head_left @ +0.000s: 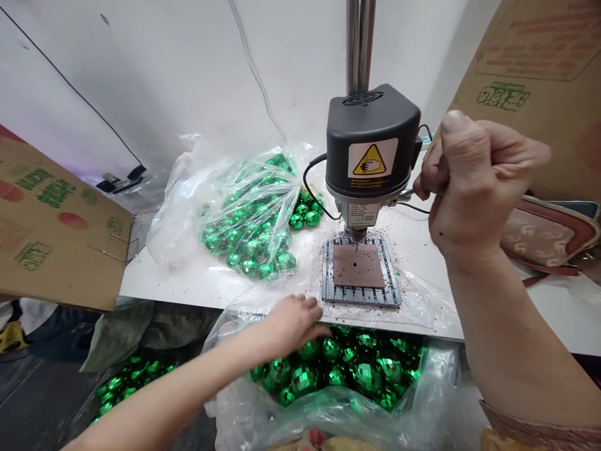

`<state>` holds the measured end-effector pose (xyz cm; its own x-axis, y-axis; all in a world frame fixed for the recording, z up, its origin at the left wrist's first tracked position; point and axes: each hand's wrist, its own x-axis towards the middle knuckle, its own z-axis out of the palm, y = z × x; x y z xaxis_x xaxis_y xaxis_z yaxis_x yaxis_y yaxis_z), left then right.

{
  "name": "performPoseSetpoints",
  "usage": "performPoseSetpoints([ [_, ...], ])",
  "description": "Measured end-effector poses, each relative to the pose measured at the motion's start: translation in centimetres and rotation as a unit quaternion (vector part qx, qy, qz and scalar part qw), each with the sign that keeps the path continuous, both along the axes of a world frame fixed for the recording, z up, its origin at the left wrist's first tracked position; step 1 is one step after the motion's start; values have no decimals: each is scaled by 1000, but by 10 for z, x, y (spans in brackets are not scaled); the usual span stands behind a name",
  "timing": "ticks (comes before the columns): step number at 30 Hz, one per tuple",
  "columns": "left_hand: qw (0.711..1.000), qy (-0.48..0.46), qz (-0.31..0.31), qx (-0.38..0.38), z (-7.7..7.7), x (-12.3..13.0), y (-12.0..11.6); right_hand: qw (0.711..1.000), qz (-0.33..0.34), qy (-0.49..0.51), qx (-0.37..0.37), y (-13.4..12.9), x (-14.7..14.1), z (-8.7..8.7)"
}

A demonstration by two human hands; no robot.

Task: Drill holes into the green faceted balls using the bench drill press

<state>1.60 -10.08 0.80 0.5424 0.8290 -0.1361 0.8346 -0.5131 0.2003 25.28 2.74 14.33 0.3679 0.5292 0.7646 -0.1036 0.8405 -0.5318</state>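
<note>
My left hand (298, 319) hovers over the near edge of the table, above an opened plastic bag full of shiny green faceted balls (369, 376). Its thumb and fingers are apart, and no ball shows between them. On the right, my right hand (469, 181) is closed in a fist at the side of a small black drill press (373, 144), around its feed handle, which the fingers mostly hide. Beneath the drill bit lies a brown square plate (359, 266) with a dark hole, on a slotted metal base (394, 294) strewn with dark shavings.
A clear plastic bag (183, 207) with more green balls lies on the white table (173, 275), left of the drill. Cardboard boxes stand at the left (61, 219) and right (535, 81). A patterned pouch (539, 235) lies behind my right forearm. More green balls (126, 382) are lower left.
</note>
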Motion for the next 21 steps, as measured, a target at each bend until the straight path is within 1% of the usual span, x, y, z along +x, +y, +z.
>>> performPoseSetpoints([
  [2,993,-83,57,60,11,-3,56,1000,6,1,0,0,0,0],
  [4,974,-134,125,131,17,-2,116,1000,13,4,5,1,0,1],
  [6,959,-141,186,160,14,1,169,1000,17,9,7,1,0,1],
  [7,952,-142,217,160,10,3,190,1000,17,10,7,0,0,1],
  [9,949,-143,236,154,0,7,219,1000,16,10,5,0,0,1],
  [10,949,-146,238,150,-5,8,227,1000,14,10,6,0,0,1],
  [12,948,-157,234,146,-13,9,233,1000,13,10,5,0,0,0],
  [14,947,-171,228,149,-17,10,230,1000,13,6,7,0,0,0],
  [15,941,-201,231,143,-17,10,227,1000,13,4,7,0,0,0],
  [16,929,-253,239,124,-17,11,222,1000,15,4,7,0,0,0],
  [17,906,-327,253,89,-16,11,216,1000,15,4,8,0,0,0],
  [18,869,-413,271,37,-16,12,209,1000,15,7,8,0,0,0],
  [20,761,-569,301,-82,-15,13,193,1000,13,11,7,-1,0,0],
  [21,714,-615,308,-130,-15,14,184,1000,12,12,7,-1,0,0],
])
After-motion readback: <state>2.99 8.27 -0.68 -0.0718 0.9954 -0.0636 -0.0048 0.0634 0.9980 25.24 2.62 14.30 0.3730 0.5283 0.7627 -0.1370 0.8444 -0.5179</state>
